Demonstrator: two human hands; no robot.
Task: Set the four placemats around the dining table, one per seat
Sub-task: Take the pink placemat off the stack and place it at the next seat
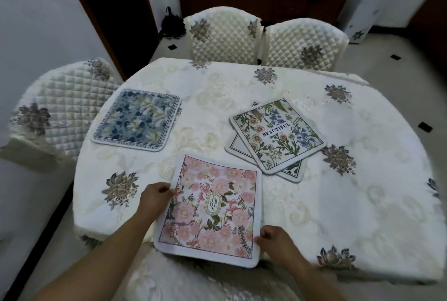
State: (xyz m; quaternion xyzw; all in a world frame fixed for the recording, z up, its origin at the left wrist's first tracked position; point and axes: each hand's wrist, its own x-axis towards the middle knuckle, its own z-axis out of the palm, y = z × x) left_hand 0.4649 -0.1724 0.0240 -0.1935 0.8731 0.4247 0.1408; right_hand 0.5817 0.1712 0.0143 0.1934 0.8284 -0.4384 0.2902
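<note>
A pink floral placemat (212,209) lies at the table's near edge, its near end hanging slightly past the edge. My left hand (154,195) pinches its left side and my right hand (274,238) grips its lower right corner. A blue floral placemat (136,120) lies flat at the left, in front of the left chair. A green placemat reading BEAUTIFUL (277,135) lies askew on top of a white-edged placemat (238,147), right of centre; most of the lower one is hidden.
The dining table (350,192) wears a white cloth with embroidered flowers. A quilted chair (60,105) stands at the left, two more chairs (223,34) (306,45) at the far side. A dark cabinet and doorway stand behind.
</note>
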